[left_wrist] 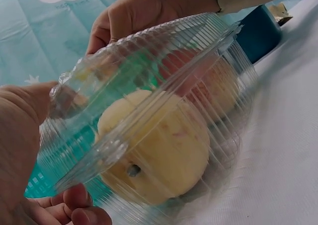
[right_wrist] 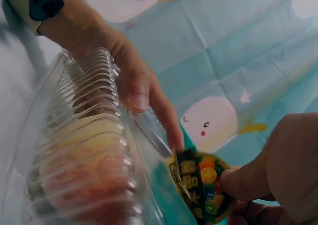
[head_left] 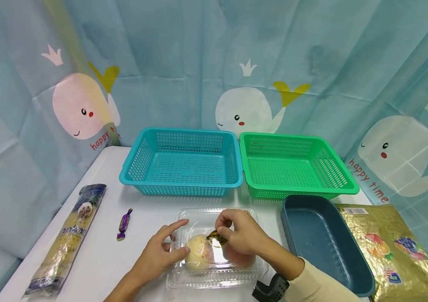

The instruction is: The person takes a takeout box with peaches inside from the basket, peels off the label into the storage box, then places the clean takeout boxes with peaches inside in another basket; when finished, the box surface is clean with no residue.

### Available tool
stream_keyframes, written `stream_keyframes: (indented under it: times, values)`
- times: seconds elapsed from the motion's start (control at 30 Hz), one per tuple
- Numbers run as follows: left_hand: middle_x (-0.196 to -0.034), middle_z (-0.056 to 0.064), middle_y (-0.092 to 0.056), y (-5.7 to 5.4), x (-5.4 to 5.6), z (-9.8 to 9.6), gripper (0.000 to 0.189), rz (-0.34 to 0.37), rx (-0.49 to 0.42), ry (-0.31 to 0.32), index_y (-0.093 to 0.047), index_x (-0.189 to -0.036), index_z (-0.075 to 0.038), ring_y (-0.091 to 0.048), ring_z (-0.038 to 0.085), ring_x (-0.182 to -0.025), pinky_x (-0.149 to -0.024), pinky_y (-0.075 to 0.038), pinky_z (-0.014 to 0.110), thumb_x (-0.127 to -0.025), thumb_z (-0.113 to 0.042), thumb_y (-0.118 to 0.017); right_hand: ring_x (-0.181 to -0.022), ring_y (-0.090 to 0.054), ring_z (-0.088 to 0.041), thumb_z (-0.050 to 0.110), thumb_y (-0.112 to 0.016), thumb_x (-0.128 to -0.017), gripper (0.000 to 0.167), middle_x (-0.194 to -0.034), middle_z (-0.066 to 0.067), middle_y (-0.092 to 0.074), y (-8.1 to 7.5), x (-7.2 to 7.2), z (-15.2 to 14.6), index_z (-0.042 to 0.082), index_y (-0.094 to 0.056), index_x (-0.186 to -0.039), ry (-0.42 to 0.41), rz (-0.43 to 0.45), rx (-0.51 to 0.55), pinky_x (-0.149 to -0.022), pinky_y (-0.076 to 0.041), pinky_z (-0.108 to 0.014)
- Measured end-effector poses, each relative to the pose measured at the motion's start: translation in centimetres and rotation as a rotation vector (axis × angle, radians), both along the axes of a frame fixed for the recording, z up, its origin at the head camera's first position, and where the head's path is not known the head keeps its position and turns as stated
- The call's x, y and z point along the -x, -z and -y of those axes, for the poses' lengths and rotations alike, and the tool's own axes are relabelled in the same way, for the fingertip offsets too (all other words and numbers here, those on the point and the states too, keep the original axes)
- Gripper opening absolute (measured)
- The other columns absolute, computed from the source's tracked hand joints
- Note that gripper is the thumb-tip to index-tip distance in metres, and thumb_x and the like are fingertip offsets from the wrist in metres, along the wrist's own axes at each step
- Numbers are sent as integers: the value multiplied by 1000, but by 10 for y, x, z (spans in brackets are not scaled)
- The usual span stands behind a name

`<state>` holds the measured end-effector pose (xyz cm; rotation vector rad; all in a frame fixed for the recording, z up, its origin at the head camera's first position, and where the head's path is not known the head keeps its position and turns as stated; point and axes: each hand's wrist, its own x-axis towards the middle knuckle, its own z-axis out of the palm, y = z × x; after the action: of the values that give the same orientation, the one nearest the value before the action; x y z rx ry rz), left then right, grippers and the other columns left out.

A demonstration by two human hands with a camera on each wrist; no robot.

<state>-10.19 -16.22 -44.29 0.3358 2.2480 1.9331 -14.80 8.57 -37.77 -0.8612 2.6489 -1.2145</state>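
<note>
A clear plastic clamshell box (head_left: pixel 214 277) with ridged sides rests closed on the white table in the head view. Two round yellow-and-red fruits, probably peaches, are inside; the yellower fruit (left_wrist: pixel 154 150) lies toward the left end, the redder fruit (right_wrist: pixel 87 170) toward the right. My left hand (head_left: pixel 162 247) holds the box's left side, thumb and fingers around its edge. Over the lid, my right hand (head_left: pixel 242 233) pinches a round label (right_wrist: pixel 203 185) between thumb and finger. The label is dark and gold with printed fruit, and part of it appears bent up from the lid.
Behind the box stand a blue basket (head_left: pixel 189 184) and a green basket (head_left: pixel 293 191). A dark blue tray (head_left: pixel 325 243) is at right, beside a gold bag (head_left: pixel 395 251). On the left lie a purple-wrapped candy (head_left: pixel 124 225) and a long yellow-and-blue packet (head_left: pixel 68 239).
</note>
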Motion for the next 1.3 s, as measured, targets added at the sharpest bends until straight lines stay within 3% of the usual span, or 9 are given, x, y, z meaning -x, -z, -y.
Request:
stream_keyframes:
  times: [0.4, 0.77, 0.93, 1.07, 1.3]
  values:
    - [-96, 17, -38, 0, 1, 0, 67, -1, -1, -18, -48, -143, -12, -36, 3, -45, -41, -38, 18, -82, -11, -76, -76, -56, -12, -8, -63, -85, 22, -76, 8, -58, 4, -1, -10, 12, -60, -79, -40, 44, 139, -78, -48, -39]
    - [-96, 16, -38, 1, 2, 0, 66, -16, 14, -29, -49, -142, -17, -28, 3, -45, -41, -33, 16, -82, -10, -76, -79, -58, -16, -8, -63, -86, 20, -79, 3, -61, 11, -1, -20, 11, -60, -83, -97, 50, 272, -78, -48, -35]
    - [-96, 15, -38, -1, 3, 0, 67, -29, 6, -17, -49, -142, -13, -31, 3, -47, -41, -35, 17, -81, -8, -76, -76, -58, -15, -2, -61, -91, 7, -82, -6, -58, 5, 3, -28, -3, -57, -86, -97, 100, 494, -68, -50, -28]
    - [-96, 14, -38, -2, 3, 1, 68, -29, 8, -21, -48, -142, -11, -32, 3, -47, -41, -36, 18, -80, -8, -77, -76, -56, -14, 2, -62, -92, 17, -83, -9, -56, -3, 8, -36, -12, -53, -86, -75, 124, 641, -68, -49, -24]
    - [-95, 14, -39, 0, 1, 1, 68, -14, 14, -32, -49, -142, -13, -32, 3, -47, -41, -37, 18, -80, -9, -77, -75, -58, -16, -5, -61, -91, 8, -85, -11, -57, -9, 8, -51, -11, -57, -89, -103, 180, 553, -68, -52, -26]
